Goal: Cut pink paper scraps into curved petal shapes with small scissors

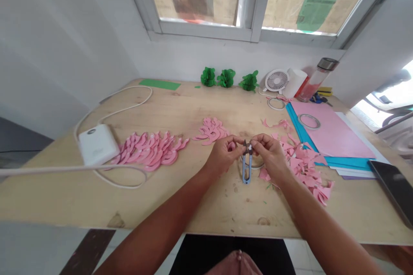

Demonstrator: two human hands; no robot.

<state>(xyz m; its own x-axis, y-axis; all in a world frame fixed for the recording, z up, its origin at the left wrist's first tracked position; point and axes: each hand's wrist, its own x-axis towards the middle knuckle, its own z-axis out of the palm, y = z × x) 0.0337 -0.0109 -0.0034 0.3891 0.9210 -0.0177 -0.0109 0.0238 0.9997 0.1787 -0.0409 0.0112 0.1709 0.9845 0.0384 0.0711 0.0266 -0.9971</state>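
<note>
My left hand (226,152) is closed in a pinch just left of the blade tips of the blue thread snips (247,172); what its fingertips hold, if anything, is too small to tell. On the other side of the tips, my right hand (270,154) pinches at a tiny white piece (250,148). The snips point away from me, over a tape ring (257,166) partly hidden by my right hand. Pink paper scraps (305,163) lie right of my right hand. A small pile of curved pink cutouts (212,130) is beyond my left hand.
Left are a larger row of pink cutouts (156,148) and a white power bank (98,144) with a cable. Green paper ornaments (226,78), a small fan (276,80) and a bottle (314,84) stand at the back. Right are pink sheets (342,133) and a phone (393,187).
</note>
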